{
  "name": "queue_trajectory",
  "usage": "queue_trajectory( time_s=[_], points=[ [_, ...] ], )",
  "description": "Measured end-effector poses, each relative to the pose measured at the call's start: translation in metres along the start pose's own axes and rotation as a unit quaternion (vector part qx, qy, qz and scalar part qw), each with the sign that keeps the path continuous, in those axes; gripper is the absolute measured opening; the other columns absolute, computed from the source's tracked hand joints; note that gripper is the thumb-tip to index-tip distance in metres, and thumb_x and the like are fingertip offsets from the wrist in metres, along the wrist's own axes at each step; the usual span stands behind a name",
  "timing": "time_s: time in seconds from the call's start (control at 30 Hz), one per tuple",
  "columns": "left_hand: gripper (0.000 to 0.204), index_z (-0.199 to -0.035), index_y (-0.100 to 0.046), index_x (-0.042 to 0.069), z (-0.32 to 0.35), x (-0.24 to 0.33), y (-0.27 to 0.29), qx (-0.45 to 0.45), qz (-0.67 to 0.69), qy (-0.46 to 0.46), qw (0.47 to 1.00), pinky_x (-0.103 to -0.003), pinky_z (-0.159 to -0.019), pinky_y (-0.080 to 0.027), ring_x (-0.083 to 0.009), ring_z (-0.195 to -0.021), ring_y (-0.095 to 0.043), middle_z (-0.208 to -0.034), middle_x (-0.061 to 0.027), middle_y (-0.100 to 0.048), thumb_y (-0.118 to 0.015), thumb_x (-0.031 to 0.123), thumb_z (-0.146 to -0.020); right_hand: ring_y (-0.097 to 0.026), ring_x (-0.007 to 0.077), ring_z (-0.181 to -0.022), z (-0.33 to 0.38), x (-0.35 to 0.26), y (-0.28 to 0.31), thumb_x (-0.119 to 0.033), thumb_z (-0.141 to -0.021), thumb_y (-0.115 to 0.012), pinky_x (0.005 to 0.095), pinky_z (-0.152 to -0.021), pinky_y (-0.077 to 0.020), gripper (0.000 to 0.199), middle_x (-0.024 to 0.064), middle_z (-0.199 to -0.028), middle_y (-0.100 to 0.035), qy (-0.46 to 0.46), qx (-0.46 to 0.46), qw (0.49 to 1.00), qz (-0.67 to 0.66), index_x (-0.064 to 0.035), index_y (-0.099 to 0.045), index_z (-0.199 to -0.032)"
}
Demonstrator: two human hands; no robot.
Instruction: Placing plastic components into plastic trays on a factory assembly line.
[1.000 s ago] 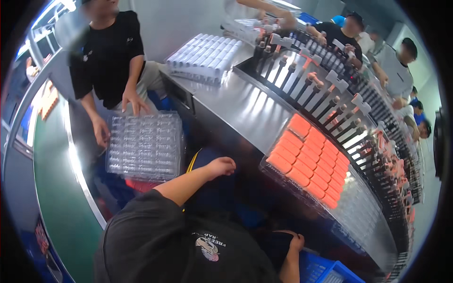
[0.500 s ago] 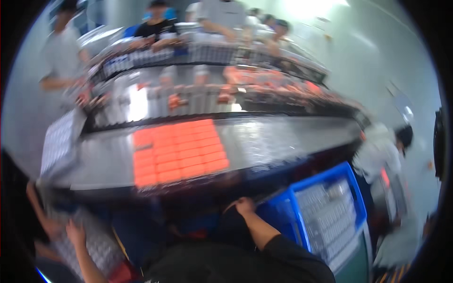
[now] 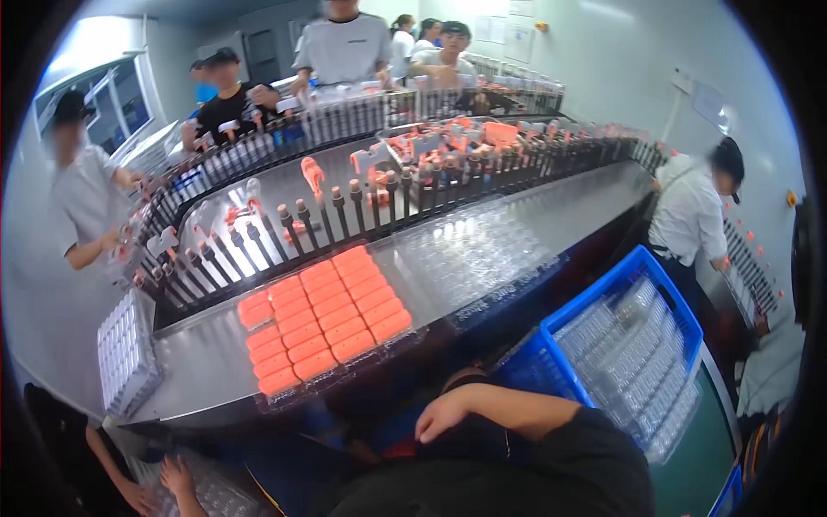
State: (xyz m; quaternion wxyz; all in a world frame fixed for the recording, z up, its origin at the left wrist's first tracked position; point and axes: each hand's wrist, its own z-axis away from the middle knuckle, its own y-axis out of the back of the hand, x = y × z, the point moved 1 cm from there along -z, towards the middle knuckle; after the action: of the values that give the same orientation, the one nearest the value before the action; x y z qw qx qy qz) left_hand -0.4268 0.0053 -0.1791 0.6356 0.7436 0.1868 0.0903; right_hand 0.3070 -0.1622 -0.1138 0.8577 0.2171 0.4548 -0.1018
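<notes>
My left hand [image 3: 177,476] is at the lower left, its fingers spread over a clear plastic tray [image 3: 226,493]; whether it presses on the tray I cannot tell. Close beside it is another person's hand [image 3: 136,498]. My right hand [image 3: 441,418] hangs in front of my body below the table edge, fingers loosely extended and nothing in them. Ahead on the steel table lies a clear tray filled with rows of orange blocks [image 3: 323,314]. Right of it are clear, unfilled trays [image 3: 487,250].
A blue crate [image 3: 544,345] holding clear trays stands at my right. Upright trays [image 3: 129,353] lean at the table's left end. Beyond the steel table [image 3: 194,366], a line of dark upright holders [image 3: 357,202] carries orange parts. Several people work around the line, one in white [image 3: 689,207] at right.
The view has turned and sharpened, so the table sits more tilted. My left hand appears lower, by the clear tray at lower left. My right hand is still without anything in it.
</notes>
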Motion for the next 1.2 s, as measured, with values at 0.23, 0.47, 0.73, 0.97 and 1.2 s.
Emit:
queue_trajectory(
  time_s=[0.23, 0.47, 0.73, 0.97, 1.2],
  points=[
    [0.06, -0.14, -0.049, 0.008, -0.005, -0.02, 0.014, 0.004, -0.029, 0.02, 0.999, -0.05, -0.109, -0.033, -0.0363, -0.127, -0.048, -0.137, -0.0164, -0.054, -0.052, 0.048, -0.096, -0.067, 0.0219, -0.099, 0.132, -0.168, 0.216, -0.019, -0.082, -0.075, 0.0321, -0.086, -0.0515, 0.025, 0.0101, -0.11, -0.071, 0.127, 0.626, 0.759, 0.128, -0.0077, -0.071, -0.104],
    [0.053, -0.137, -0.051, 0.007, 0.015, -0.02, 0.051, 0.052, 0.023, -0.034, 0.998, -0.049, -0.109, -0.031, -0.0356, -0.13, -0.046, -0.133, -0.0175, -0.055, -0.054, 0.04, -0.096, -0.066, 0.0306, -0.107, 0.231, -0.102, 0.403, -0.027, -0.074, -0.071, 0.0417, -0.093, -0.0504, 0.053, 0.0157, -0.116, -0.069, -0.326, 0.648, 0.524, 0.445, -0.0046, -0.066, -0.122],
    [0.058, -0.146, -0.045, 0.008, 0.082, -0.015, 0.177, -0.004, 0.101, -0.078, 0.992, -0.046, -0.119, -0.019, -0.0339, -0.144, -0.032, -0.151, -0.017, -0.042, -0.059, 0.021, -0.091, -0.068, 0.0214, -0.077, 0.218, -0.093, 0.446, -0.02, -0.065, -0.086, 0.0393, -0.065, -0.0548, 0.043, 0.0101, -0.09, -0.072, -0.33, 0.552, 0.739, 0.201, -0.006, -0.072, -0.103],
    [0.047, -0.141, -0.049, -0.001, 0.134, -0.278, 0.184, 0.184, 0.388, 0.118, 0.895, -0.037, -0.112, -0.035, -0.0302, -0.131, -0.049, -0.141, -0.0181, -0.053, -0.059, 0.02, -0.1, -0.068, 0.0284, -0.081, 0.176, -0.127, 0.442, -0.035, -0.062, -0.087, 0.0421, -0.077, -0.0521, 0.052, 0.0143, -0.092, -0.072, -0.223, 0.423, 0.752, 0.454, -0.0049, -0.072, -0.101],
    [0.031, -0.112, -0.062, 0.0, 0.28, -0.43, 0.163, 0.229, 0.405, 0.456, 0.759, -0.037, -0.075, -0.053, -0.0222, -0.093, -0.063, -0.104, -0.0131, -0.064, -0.057, 0.026, -0.096, -0.067, 0.0242, -0.089, 0.117, -0.188, 0.354, -0.017, -0.081, -0.072, 0.0371, -0.081, -0.053, 0.033, 0.0124, -0.104, -0.069, 0.059, 0.603, 0.695, 0.387, -0.0084, -0.069, -0.112]
  ],
)
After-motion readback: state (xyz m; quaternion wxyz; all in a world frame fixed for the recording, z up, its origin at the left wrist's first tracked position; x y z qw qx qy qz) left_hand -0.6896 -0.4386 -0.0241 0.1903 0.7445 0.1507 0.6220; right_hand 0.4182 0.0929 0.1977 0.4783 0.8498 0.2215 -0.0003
